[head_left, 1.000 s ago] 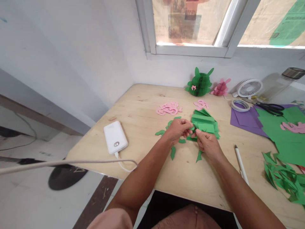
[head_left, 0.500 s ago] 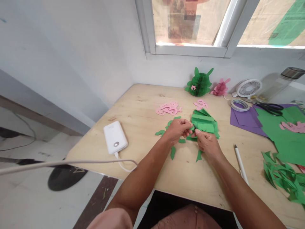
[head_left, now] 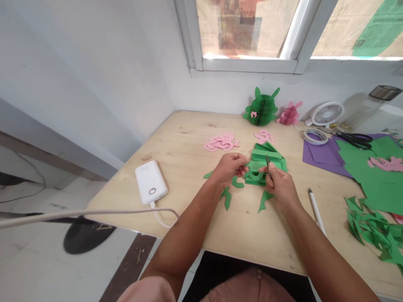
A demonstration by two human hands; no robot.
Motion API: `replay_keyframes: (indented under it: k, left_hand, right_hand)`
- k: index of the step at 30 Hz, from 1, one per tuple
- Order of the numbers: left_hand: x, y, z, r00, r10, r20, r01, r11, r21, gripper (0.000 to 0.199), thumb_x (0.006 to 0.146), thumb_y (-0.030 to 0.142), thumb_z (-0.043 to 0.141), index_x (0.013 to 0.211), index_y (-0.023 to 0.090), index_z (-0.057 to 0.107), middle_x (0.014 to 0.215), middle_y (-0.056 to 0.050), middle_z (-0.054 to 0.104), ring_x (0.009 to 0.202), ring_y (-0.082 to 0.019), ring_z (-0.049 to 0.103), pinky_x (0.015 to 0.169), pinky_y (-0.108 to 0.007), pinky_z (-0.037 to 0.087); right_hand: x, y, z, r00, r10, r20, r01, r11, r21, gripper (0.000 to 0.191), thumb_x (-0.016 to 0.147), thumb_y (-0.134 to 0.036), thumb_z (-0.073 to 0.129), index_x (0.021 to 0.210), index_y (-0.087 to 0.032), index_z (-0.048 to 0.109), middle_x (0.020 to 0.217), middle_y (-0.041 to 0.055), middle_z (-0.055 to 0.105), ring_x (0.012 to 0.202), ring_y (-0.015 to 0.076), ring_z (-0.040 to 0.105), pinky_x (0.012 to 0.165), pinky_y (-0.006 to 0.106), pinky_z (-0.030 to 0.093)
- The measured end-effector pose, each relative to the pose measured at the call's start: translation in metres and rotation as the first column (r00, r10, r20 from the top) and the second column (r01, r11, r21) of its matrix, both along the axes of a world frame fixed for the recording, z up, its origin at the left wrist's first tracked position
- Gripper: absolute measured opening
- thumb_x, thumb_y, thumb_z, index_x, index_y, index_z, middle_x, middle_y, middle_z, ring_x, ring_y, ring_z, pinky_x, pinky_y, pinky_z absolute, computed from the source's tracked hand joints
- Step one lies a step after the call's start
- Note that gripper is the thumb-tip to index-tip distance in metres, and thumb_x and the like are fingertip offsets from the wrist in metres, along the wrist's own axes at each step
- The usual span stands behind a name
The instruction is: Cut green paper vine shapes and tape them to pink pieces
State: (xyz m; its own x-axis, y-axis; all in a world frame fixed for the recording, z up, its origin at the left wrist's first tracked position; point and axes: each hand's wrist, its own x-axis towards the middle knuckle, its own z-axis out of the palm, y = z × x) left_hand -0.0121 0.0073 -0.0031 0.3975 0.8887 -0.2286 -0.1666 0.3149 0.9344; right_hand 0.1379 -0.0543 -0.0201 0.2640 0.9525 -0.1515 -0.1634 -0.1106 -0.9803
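My left hand (head_left: 232,168) is closed, its thumb and finger pinched at the edge of a curved green paper cutout (head_left: 255,176). Its fingertips partly hide the contact. My right hand (head_left: 279,182) is closed around a slim dark tool (head_left: 268,161) with a pointed end up; its exact kind does not show. Beneath and behind the fingers lies a stack of folded green paper (head_left: 267,149). Several small green cutouts (head_left: 226,199) lie around my left wrist, and another green scrap (head_left: 265,200) is below my right hand.
Pink paper cutouts (head_left: 222,142) lie farther back. A green paper figure (head_left: 262,110) and a pink one (head_left: 290,114) stand by the wall. A power bank (head_left: 151,182) sits left; a white pen (head_left: 317,212), tape (head_left: 315,137), scissors (head_left: 354,139) and green scraps (head_left: 374,230) are right.
The dark tool in my right hand has turned upward and now shows above the fingers. My left hand has drawn slightly left, and the curved green cutout is more exposed. The view shifted slightly.
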Motion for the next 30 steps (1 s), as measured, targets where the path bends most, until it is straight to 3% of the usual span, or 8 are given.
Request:
replay_keyframes:
  k: [4,8,12,14,17,20,25,30]
  left_hand:
    - [-0.004,0.001,0.0,0.978,-0.156,-0.139,0.172,0.979,0.108,0.01,0.069,0.022,0.064,0.064,0.015,0.059,0.049,0.002,0.057,0.041,-0.005,0.047,0.042,-0.017,0.034]
    - [-0.005,-0.005,0.004,0.859,-0.435,-0.271,0.487,0.858,0.164,0.007,0.069,0.021,0.062,0.065,0.016,0.063,0.05,0.002,0.057,0.046,-0.006,0.05,0.047,-0.018,0.037]
    - [-0.002,-0.01,0.003,0.735,-0.521,-0.435,0.634,0.755,0.168,0.01,0.07,0.018,0.057,0.066,0.017,0.067,0.051,0.002,0.059,0.049,-0.009,0.052,0.05,-0.019,0.039]
    - [0.0,-0.009,0.0,0.712,-0.456,-0.535,0.63,0.752,0.197,0.013,0.072,0.021,0.057,0.066,0.017,0.068,0.051,0.001,0.059,0.049,-0.01,0.052,0.05,-0.02,0.037]
    - [0.005,-0.004,-0.007,0.745,-0.088,-0.661,0.41,0.842,0.35,0.013,0.072,0.021,0.057,0.067,0.018,0.068,0.05,0.002,0.058,0.049,-0.011,0.051,0.051,-0.022,0.035]
    - [0.011,-0.001,-0.014,0.722,0.202,-0.662,0.227,0.835,0.502,0.012,0.073,0.02,0.058,0.077,0.019,0.069,0.053,0.003,0.057,0.053,-0.012,0.051,0.055,-0.023,0.035]
    - [0.026,-0.007,-0.022,0.704,0.222,-0.675,0.273,0.793,0.545,0.019,0.076,0.021,0.059,0.09,0.019,0.07,0.053,0.003,0.056,0.055,-0.014,0.051,0.059,-0.024,0.036]
    - [0.038,-0.014,-0.023,0.67,0.235,-0.704,0.284,0.795,0.535,0.013,0.073,0.021,0.061,0.083,0.021,0.07,0.052,0.004,0.053,0.053,-0.013,0.049,0.057,-0.024,0.032]
  right_hand:
    - [0.006,0.002,0.002,0.989,-0.143,-0.04,0.146,0.985,0.093,0.045,0.073,-0.061,0.064,0.078,-0.016,0.063,0.043,-0.0095,0.032,0.035,0.0049,0.024,0.034,0.02,0.017]
    - [0.008,0.003,0.002,0.972,-0.201,-0.118,0.214,0.971,0.107,0.048,0.073,-0.063,0.063,0.08,-0.016,0.063,0.043,-0.0095,0.034,0.034,0.0042,0.025,0.033,0.019,0.016]
    - [0.007,0.003,0.003,0.965,-0.195,-0.175,0.213,0.973,0.09,0.049,0.07,-0.063,0.066,0.078,-0.015,0.063,0.043,-0.0098,0.034,0.034,0.0033,0.025,0.033,0.019,0.016]
    - [0.007,0.004,0.003,0.964,-0.191,-0.183,0.208,0.975,0.081,0.049,0.069,-0.063,0.067,0.076,-0.015,0.063,0.043,-0.0098,0.034,0.034,0.0033,0.025,0.033,0.019,0.015]
    - [0.007,0.004,0.002,0.964,-0.192,-0.185,0.209,0.975,0.08,0.048,0.068,-0.063,0.067,0.076,-0.016,0.062,0.042,-0.0098,0.034,0.033,0.0036,0.024,0.033,0.02,0.015]
    - [0.008,0.005,0.001,0.967,-0.176,-0.186,0.196,0.976,0.095,0.047,0.071,-0.063,0.064,0.077,-0.016,0.062,0.042,-0.0099,0.034,0.033,0.0039,0.025,0.033,0.02,0.016]
    - [0.008,0.005,0.001,0.969,-0.147,-0.198,0.175,0.976,0.131,0.044,0.069,-0.059,0.068,0.079,-0.017,0.062,0.042,-0.0107,0.033,0.033,0.0038,0.023,0.033,0.02,0.015]
    - [0.007,0.007,0.0,0.962,-0.194,-0.19,0.213,0.973,0.088,0.041,0.059,-0.05,0.076,0.076,-0.017,0.06,0.041,-0.0127,0.028,0.035,0.0037,0.02,0.034,0.02,0.015]
